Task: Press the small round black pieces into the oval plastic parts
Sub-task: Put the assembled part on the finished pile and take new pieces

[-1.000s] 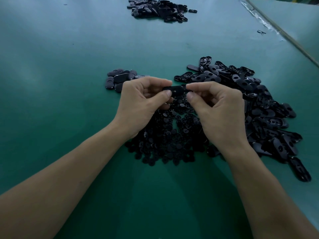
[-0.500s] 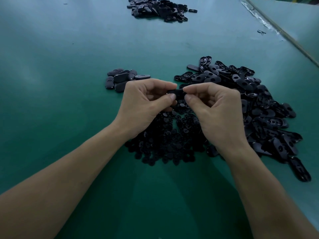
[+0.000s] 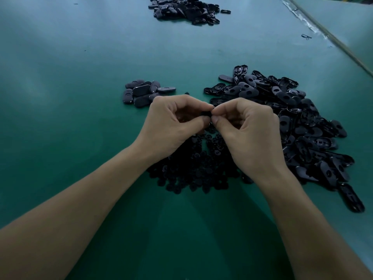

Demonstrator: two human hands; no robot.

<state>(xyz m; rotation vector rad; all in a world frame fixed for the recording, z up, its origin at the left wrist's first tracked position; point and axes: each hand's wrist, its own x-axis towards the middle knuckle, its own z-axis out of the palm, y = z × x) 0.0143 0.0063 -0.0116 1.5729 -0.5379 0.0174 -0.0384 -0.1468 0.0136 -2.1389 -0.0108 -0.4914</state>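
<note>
Oval plastic part [image 3: 206, 113] is pinched by left hand [image 3: 173, 126] and right hand [image 3: 248, 134]; squeezing squarely should seat the round piece hidden within.

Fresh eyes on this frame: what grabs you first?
The left hand and right hand meet fingertip to fingertip at centre, pinching a mostly hidden black part. Beneath them lies a pile of small round pieces, with a big heap of oval parts sprawling to their right on the green table. A small cluster of ovals sits beyond the left hand.
</note>
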